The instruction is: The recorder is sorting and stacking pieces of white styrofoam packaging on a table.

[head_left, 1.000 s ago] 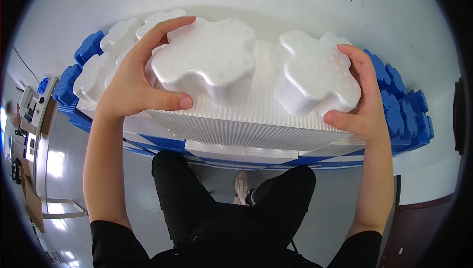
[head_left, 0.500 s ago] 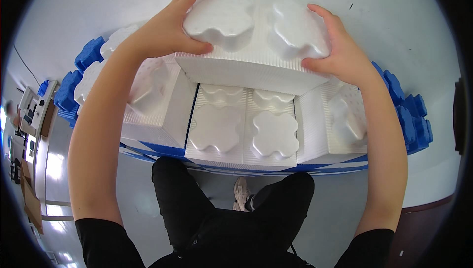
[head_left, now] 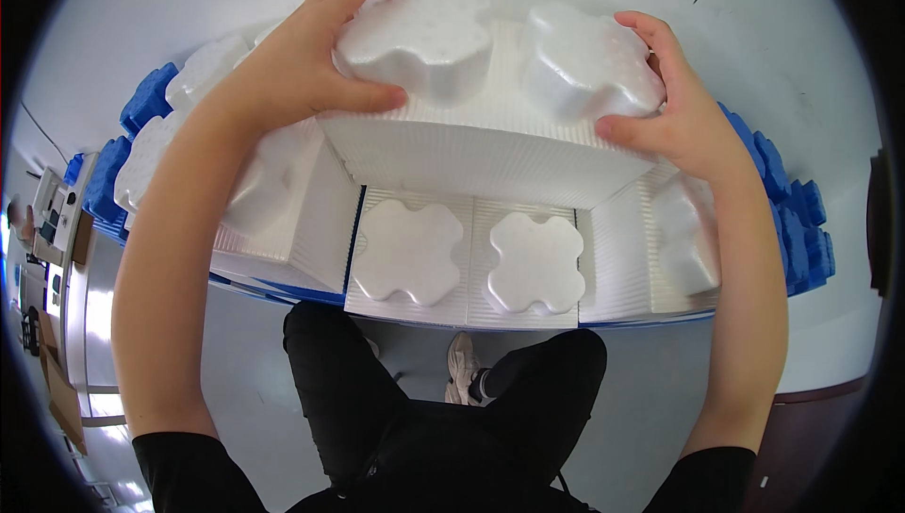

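Note:
My left hand is closed around the left side of a white, lobed foam-like block, thumb at its near side and fingers over the far edge. The right side of a second such block is gripped by my right hand. Both blocks sit on a raised white corrugated tray, whose near wall faces me. Below that wall, two more lobed blocks, one left and one right, rest on a lower corrugated surface. My forearms partly cover white blocks at both sides.
Blue lobed blocks are stacked at the far left and far right. A blue and white edge runs along the front, close to my knees. A white wall stands behind, and a desk is at left.
Tray and gripped blocks look larger and have come nearer, my hands slightly farther apart. Its near wall shows more, and two blocks partly visible behind the lower pair are now hidden.

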Tool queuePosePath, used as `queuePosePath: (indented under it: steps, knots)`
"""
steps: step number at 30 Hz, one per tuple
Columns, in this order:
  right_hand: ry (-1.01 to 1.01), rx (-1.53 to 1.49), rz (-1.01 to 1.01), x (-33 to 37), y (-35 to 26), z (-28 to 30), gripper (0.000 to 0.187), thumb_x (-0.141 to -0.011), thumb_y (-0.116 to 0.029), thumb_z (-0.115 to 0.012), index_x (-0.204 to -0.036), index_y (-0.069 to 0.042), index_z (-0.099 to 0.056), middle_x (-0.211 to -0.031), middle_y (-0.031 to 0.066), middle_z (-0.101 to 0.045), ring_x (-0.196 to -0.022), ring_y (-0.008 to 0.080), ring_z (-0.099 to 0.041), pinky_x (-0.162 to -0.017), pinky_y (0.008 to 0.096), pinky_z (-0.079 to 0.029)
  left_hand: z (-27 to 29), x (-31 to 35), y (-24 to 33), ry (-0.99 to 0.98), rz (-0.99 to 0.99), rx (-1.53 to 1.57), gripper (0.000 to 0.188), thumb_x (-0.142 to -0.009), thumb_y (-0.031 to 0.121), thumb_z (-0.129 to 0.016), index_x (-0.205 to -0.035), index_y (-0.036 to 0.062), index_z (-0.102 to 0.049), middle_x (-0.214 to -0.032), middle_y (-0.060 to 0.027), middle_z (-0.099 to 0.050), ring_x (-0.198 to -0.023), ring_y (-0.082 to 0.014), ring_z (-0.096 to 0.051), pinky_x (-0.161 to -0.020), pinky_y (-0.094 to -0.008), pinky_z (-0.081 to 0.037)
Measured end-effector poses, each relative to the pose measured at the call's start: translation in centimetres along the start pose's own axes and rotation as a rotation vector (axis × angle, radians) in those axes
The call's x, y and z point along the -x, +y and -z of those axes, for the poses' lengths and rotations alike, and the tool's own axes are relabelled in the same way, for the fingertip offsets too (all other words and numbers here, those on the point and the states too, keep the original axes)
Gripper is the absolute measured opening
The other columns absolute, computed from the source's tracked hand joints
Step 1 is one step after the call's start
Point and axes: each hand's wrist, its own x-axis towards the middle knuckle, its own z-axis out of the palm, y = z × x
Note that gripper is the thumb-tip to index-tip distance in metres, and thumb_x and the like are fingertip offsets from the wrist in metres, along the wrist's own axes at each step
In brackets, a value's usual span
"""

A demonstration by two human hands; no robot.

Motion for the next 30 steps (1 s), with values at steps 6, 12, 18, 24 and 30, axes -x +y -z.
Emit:
queuePosePath:
  steps: [6, 12, 18, 24, 30]
  knots:
    - [-0.089, 0.033, -0.093, -0.4, 0.0, -0.1, 0.1, -0.08, -0.02, -0.092, -0.163, -0.01, -0.038, -0.146, 0.0208, -0.061, -0.132, 0.0316, -0.063, -0.112, 0.0417, -0.051, -0.3, 0.3, -0.3, -0.066, 0.071, -0.043, 0.096, -0.074, 0.027, -0.09, -0.162, 0.018, -0.054, -0.158, -0.0116, -0.052, -0.147, -0.0325, -0.051, -0.125, -0.0412, -0.039]
    - [-0.144, 0.086, -0.129, -1.0, 0.7, 0.2, 0.102, -0.081, -0.026, -0.091, -0.165, -0.008, -0.036, -0.149, 0.0231, -0.059, -0.135, 0.0347, -0.061, -0.116, 0.0409, -0.047, -1.0, -0.2, -0.8, -0.1, 0.065, -0.125, 0.103, -0.076, 0.036, -0.088, -0.17, 0.0231, -0.045, -0.17, -0.0172, -0.044, -0.153, -0.0391, -0.047, -0.129, -0.0433, -0.036]
    - [-0.142, 0.3, -0.111, -1.4, 0.9, 0.2, 0.099, -0.084, -0.018, -0.088, -0.167, -0.013, -0.032, -0.148, 0.0194, -0.058, -0.133, 0.0326, -0.059, -0.117, 0.04, -0.045, -0.7, -0.2, 0.2, -0.151, 0.167, -0.272, 0.103, -0.079, 0.039, -0.086, -0.171, 0.0256, -0.042, -0.177, -0.0206, -0.035, -0.158, -0.0421, -0.042, -0.13, -0.0449, -0.035]
    - [-0.136, 0.366, -0.121, -1.2, 0.4, -0.1, 0.101, -0.084, -0.021, -0.089, -0.167, -0.012, -0.032, -0.155, 0.0226, -0.054, -0.139, 0.0364, -0.057, -0.119, 0.0415, -0.044, -0.8, -0.2, 0.3, -0.153, 0.164, -0.282, 0.105, -0.079, 0.039, -0.085, -0.173, 0.0256, -0.039, -0.177, -0.0213, -0.034, -0.156, -0.0438, -0.043, -0.13, -0.046, -0.036]
    - [-0.137, 0.414, -0.109, -1.2, 0.1, -0.2, 0.104, -0.084, -0.025, -0.091, -0.167, -0.009, -0.031, -0.157, 0.0247, -0.053, -0.14, 0.0383, -0.057, -0.12, 0.0423, -0.045, -1.0, -0.2, 0.3, -0.156, 0.181, -0.362, 0.105, -0.08, 0.041, -0.084, -0.173, 0.029, -0.038, -0.178, -0.0201, -0.033, -0.155, -0.0452, -0.046, -0.13, -0.049, -0.038]
